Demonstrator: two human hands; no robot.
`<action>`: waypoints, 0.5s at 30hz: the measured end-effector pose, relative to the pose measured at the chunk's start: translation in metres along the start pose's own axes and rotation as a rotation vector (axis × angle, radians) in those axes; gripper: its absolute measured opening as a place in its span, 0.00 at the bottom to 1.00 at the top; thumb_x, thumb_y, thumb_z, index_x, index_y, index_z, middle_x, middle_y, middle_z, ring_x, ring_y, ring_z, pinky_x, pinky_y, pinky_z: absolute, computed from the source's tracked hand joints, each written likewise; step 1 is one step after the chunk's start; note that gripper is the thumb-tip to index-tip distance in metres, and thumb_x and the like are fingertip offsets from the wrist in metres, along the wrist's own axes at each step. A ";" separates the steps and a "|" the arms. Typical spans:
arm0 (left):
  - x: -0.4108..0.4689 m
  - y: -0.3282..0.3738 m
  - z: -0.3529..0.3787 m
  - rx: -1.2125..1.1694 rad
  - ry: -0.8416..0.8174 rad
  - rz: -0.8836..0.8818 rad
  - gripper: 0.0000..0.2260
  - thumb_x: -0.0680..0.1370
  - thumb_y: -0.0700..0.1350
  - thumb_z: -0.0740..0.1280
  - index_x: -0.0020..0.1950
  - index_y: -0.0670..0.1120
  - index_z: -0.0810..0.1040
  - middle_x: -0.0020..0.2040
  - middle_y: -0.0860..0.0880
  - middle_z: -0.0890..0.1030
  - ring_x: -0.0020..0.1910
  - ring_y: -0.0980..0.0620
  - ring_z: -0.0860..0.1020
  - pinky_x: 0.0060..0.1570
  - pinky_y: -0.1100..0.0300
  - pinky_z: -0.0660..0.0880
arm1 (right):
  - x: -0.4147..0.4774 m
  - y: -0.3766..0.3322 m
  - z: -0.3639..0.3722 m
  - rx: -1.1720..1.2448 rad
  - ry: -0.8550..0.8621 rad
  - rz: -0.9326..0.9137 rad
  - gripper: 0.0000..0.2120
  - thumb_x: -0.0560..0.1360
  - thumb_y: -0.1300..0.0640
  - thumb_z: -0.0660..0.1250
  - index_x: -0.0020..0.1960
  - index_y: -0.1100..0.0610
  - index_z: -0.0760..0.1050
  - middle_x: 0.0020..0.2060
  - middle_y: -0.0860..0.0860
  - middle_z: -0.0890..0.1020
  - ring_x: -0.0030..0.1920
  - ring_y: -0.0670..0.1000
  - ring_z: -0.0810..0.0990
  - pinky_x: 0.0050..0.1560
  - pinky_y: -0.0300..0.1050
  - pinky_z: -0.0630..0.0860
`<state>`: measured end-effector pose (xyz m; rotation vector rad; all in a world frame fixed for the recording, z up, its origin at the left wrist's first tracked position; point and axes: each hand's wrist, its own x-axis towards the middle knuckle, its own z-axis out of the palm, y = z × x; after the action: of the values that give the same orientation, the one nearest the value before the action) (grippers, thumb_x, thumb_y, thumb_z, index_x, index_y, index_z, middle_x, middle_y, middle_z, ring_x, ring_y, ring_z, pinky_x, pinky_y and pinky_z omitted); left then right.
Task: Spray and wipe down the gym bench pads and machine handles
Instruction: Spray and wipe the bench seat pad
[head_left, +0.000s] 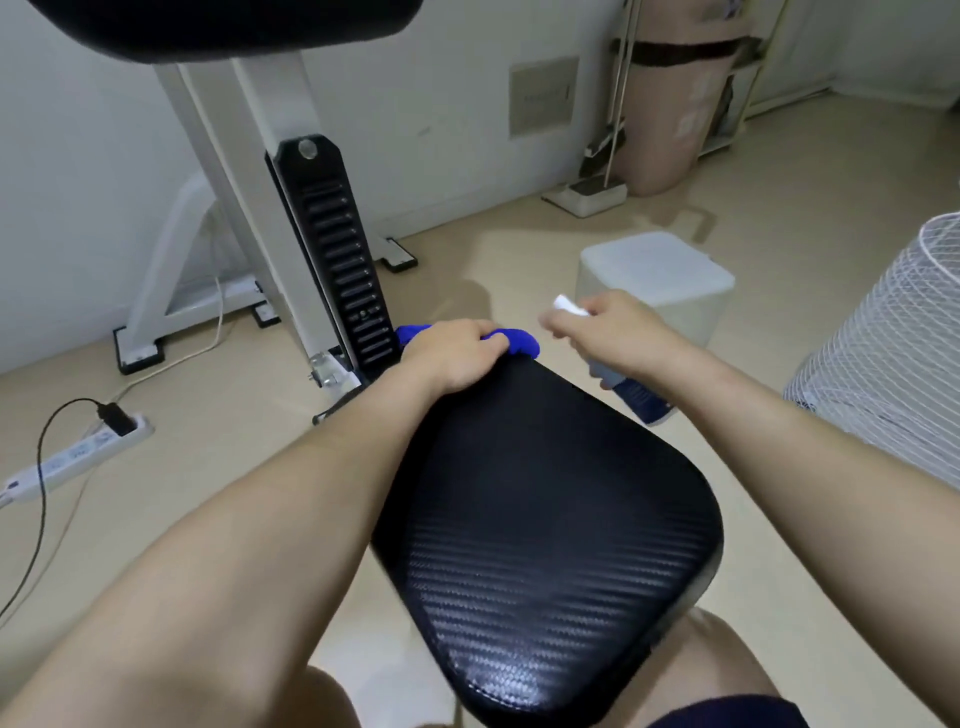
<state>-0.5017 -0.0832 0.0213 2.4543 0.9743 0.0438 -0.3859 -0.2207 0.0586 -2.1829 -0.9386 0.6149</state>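
Note:
A black textured seat pad (540, 509) fills the middle of the view. At its far edge my left hand (452, 353) grips a blue cloth (519, 340), which pokes out on both sides of the fingers. Just right of the pad my right hand (613, 327) holds a spray bottle (641, 397); its white nozzle sticks out past the fingers to the left and its dark blue body hangs below the wrist. A second black pad (223, 26) sits overhead at the top left on the white machine frame (208, 171).
A black slotted adjustment rail (343, 260) rises behind the seat. A white power strip (78, 457) with a black plug and cable lies on the floor at left. A white box (654, 280) stands behind my right hand, and a white wire basket (893, 353) at right.

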 end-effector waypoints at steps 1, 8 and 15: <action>-0.003 0.009 -0.001 -0.006 -0.020 0.001 0.16 0.78 0.55 0.54 0.59 0.63 0.78 0.59 0.56 0.80 0.60 0.50 0.74 0.50 0.57 0.67 | -0.001 0.007 -0.005 0.069 0.060 -0.003 0.25 0.73 0.42 0.65 0.48 0.66 0.75 0.34 0.54 0.76 0.29 0.54 0.76 0.35 0.46 0.75; -0.031 0.115 0.036 0.263 -0.332 0.340 0.11 0.74 0.56 0.61 0.40 0.52 0.80 0.41 0.54 0.79 0.46 0.50 0.77 0.45 0.56 0.74 | -0.011 0.024 -0.037 0.194 0.188 -0.070 0.29 0.73 0.35 0.64 0.39 0.62 0.78 0.27 0.54 0.78 0.24 0.51 0.74 0.29 0.43 0.74; -0.092 0.103 0.050 0.020 -0.213 0.716 0.12 0.76 0.55 0.60 0.54 0.62 0.81 0.53 0.61 0.81 0.58 0.57 0.74 0.64 0.56 0.68 | -0.034 0.060 -0.051 0.187 -0.280 0.030 0.33 0.74 0.31 0.57 0.34 0.60 0.75 0.23 0.55 0.74 0.24 0.53 0.72 0.33 0.46 0.73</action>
<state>-0.4938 -0.2289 0.0383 2.6290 -0.0211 0.0121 -0.3484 -0.2972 0.0537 -1.9795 -0.9489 1.0007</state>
